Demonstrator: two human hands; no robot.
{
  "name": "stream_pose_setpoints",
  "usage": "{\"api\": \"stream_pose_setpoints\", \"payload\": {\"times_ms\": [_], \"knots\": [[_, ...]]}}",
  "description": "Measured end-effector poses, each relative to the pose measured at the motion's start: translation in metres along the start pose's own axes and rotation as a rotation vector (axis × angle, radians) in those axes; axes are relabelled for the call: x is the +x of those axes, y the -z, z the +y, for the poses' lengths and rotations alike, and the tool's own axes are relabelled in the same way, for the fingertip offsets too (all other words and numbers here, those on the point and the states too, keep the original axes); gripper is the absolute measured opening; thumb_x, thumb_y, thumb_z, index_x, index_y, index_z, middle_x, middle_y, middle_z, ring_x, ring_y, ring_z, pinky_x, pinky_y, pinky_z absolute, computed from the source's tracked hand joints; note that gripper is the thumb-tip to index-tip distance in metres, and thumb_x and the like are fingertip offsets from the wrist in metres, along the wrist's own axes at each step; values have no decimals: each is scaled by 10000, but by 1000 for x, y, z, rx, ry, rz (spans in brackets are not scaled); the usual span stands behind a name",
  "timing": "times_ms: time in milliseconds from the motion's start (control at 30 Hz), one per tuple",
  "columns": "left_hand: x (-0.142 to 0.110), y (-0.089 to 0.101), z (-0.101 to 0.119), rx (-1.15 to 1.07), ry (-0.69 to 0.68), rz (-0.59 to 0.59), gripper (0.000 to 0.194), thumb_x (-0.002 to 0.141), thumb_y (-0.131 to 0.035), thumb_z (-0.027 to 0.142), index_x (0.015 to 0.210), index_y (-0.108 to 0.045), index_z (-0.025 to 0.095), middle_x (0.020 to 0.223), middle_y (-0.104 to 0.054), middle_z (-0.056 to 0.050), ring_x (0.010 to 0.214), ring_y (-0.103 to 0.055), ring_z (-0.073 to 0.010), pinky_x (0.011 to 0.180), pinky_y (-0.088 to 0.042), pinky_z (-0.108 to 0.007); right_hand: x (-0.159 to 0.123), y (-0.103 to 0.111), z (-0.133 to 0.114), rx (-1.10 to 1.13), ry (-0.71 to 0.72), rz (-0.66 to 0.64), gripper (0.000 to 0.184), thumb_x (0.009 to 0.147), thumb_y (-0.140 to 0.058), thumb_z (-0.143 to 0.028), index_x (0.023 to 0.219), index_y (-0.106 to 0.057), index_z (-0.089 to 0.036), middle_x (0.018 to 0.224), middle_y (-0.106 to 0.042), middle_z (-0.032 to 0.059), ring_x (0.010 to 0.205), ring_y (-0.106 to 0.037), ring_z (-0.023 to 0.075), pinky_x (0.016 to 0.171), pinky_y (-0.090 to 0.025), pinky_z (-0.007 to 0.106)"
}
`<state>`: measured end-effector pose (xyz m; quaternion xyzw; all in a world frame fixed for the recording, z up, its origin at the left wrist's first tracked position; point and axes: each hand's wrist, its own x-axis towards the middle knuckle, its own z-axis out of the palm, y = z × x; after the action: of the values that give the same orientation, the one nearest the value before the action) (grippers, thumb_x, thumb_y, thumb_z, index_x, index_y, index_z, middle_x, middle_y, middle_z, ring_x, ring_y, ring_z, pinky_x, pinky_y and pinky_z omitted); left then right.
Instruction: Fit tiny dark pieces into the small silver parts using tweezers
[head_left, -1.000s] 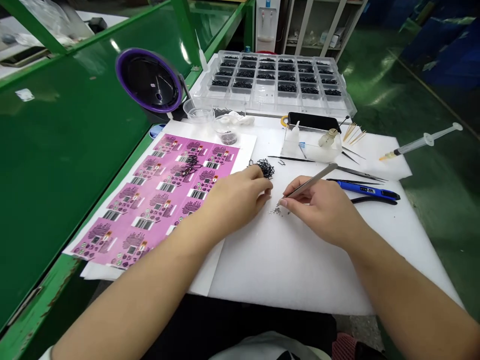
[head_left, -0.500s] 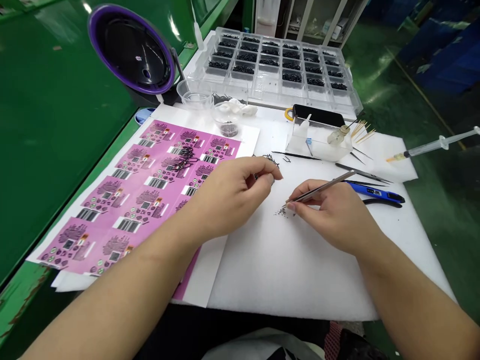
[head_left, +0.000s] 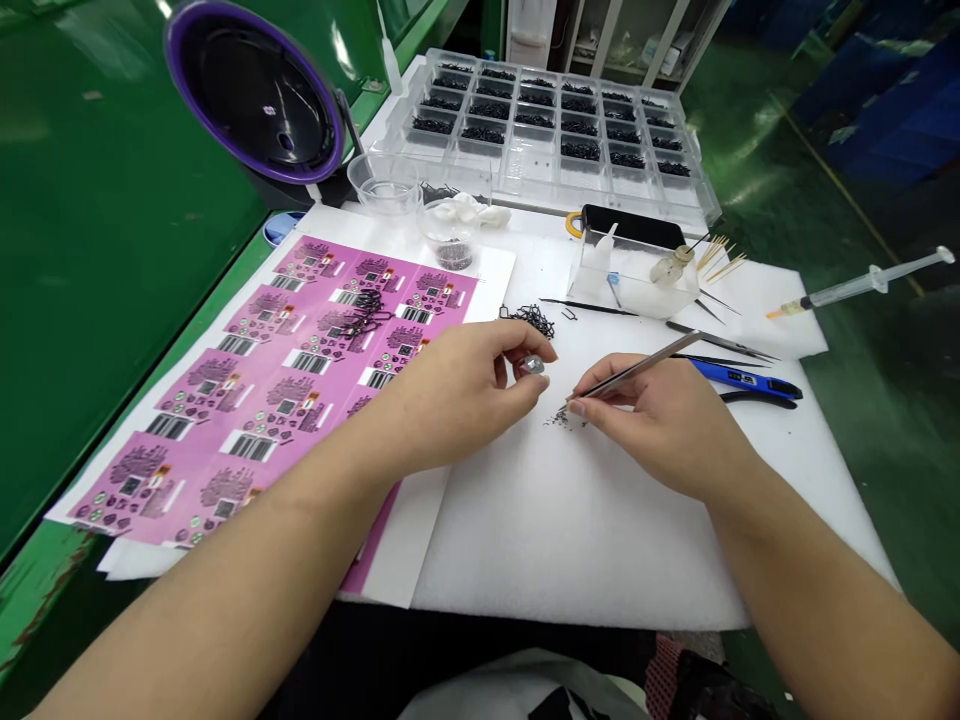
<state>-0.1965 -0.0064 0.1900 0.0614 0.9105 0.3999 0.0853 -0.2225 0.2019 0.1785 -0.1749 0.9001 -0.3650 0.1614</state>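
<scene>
My right hand (head_left: 660,415) grips metal tweezers (head_left: 637,372), their tips down at a small scatter of tiny dark pieces (head_left: 559,418) on the white foam sheet (head_left: 570,540). To the left of it, my left hand (head_left: 465,395) is closed, thumb and fingers curled around a small shiny grey piece (head_left: 532,365); its exact kind is too small to make out. Just beyond the left hand lies a heap of bent black pieces (head_left: 534,320). More of these black pieces (head_left: 366,312) rest on the pink printed label sheet (head_left: 289,365) under my left forearm.
A clear compartment box (head_left: 536,165) with black pieces stands at the back. Nearby are clear cups (head_left: 384,190), a purple-rimmed round device (head_left: 255,95), a phone (head_left: 641,227), a clear holder (head_left: 637,292), blue-handled pliers (head_left: 750,380) and a syringe (head_left: 862,285).
My left hand has turned slightly, so the grey piece between its fingers shows more. The right hand and tweezers stay at the tiny pieces. The whole view has shifted a little.
</scene>
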Motion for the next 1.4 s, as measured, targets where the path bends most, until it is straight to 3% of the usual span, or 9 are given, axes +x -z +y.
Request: {"api": "stream_pose_setpoints", "payload": {"times_ms": [600,933,1233,1400], "knots": [[1,0,-1,91,-54,-43,181,835,-600,326,962,-681,227,681,-599,30,590,-530,-124,631,-421,-270,1,0,0,-1,25,-17,42,827,-666,-300,834,-699,-275,773,-749,-57,758,-709,171,651,-512,296],[3,3,5,103,20,-126,251,840,-585,344,1022,-725,241,769,-664,4,668,-577,-148,616,-419,-265,1,0,-1,-5,54,4,34,835,-666,-294,822,-694,-281,753,-745,-70,733,-704,162,640,-499,290],[1,3,6,71,-24,-166,235,863,-574,307,1020,-739,249,738,-665,21,612,-554,-118,595,-406,-243,-10,-2,-7,284,232,223,57,851,-690,-265,900,-675,-242,959,-748,20,939,-708,224,792,-584,352],[0,3,10,12,-44,-220,230,880,-564,305,1013,-740,237,732,-676,26,599,-556,-108,563,-395,-225,-10,-8,-7,357,279,203,49,860,-679,-224,906,-662,-227,934,-735,21,926,-709,208,835,-600,346]]}}
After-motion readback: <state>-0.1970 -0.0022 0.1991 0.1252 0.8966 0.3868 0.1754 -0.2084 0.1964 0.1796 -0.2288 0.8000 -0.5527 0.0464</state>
